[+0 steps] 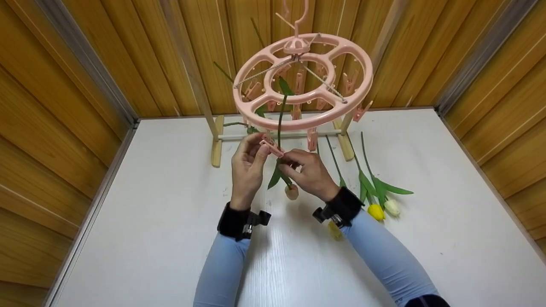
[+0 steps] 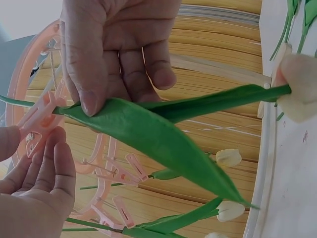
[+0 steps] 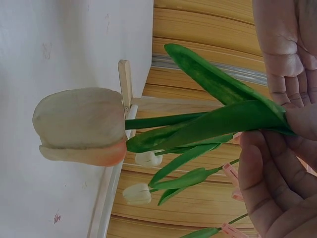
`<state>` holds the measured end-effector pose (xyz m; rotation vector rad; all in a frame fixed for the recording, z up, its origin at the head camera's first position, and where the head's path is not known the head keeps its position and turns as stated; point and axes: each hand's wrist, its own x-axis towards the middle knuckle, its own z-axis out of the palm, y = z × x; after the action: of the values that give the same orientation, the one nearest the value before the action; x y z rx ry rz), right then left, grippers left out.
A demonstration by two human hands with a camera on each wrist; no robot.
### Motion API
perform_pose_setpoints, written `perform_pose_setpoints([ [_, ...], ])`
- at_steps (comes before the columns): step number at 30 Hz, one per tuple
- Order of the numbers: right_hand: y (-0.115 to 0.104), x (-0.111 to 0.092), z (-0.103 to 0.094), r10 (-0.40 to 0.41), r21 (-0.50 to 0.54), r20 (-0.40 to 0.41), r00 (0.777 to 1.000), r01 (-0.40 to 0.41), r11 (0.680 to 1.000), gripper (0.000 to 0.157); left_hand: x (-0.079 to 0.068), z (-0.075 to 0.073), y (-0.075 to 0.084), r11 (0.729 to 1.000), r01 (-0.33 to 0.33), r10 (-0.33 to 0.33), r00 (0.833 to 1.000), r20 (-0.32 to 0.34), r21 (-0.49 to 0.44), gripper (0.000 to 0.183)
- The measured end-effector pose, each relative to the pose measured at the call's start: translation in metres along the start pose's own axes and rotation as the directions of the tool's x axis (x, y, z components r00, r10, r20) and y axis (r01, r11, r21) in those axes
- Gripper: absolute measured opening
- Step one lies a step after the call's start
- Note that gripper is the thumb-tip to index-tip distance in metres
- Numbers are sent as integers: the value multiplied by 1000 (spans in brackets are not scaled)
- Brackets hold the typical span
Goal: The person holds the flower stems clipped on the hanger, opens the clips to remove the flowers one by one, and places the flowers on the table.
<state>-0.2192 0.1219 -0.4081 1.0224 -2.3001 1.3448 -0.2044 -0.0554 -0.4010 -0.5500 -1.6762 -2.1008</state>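
Note:
My left hand (image 1: 249, 164) pinches a pink clothespin (image 1: 271, 148) that hangs at the near rim of a round pink drying hanger (image 1: 298, 125). Head down, a pale peach tulip (image 3: 79, 124) has its green stem running up past the clothespin. My right hand (image 1: 313, 172) pinches that stem where the leaves (image 2: 148, 131) begin, just below the clothespin. In the left wrist view the stem lies at the clothespin's jaws; whether they grip it I cannot tell.
Other clothespins hang round the hanger, several holding white tulips (image 2: 229, 157) upside down. A yellow tulip (image 1: 376, 212) and a white tulip (image 1: 392, 207) lie on the white table at right. Another yellow bloom (image 1: 335, 230) is partly behind my right forearm. A wooden stand (image 1: 216, 149) stands behind.

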Motion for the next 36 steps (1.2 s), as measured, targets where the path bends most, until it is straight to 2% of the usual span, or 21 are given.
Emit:
perform_pose_setpoints([
  [11,-2,-1,-1,0,-5,12,1000,1,1000,6,0,0,0,998,-19,21,999,-30,63,28],
  [23,0,-2,1,-13,0,15,1000,13,1000,7,-1,-1,0,999,-18,19,999,-31,43,27],
  [36,-1,-6,2,6,-10,25,1000,-6,1000,11,-1,-1,1,997,-50,52,998,-37,53,24],
])
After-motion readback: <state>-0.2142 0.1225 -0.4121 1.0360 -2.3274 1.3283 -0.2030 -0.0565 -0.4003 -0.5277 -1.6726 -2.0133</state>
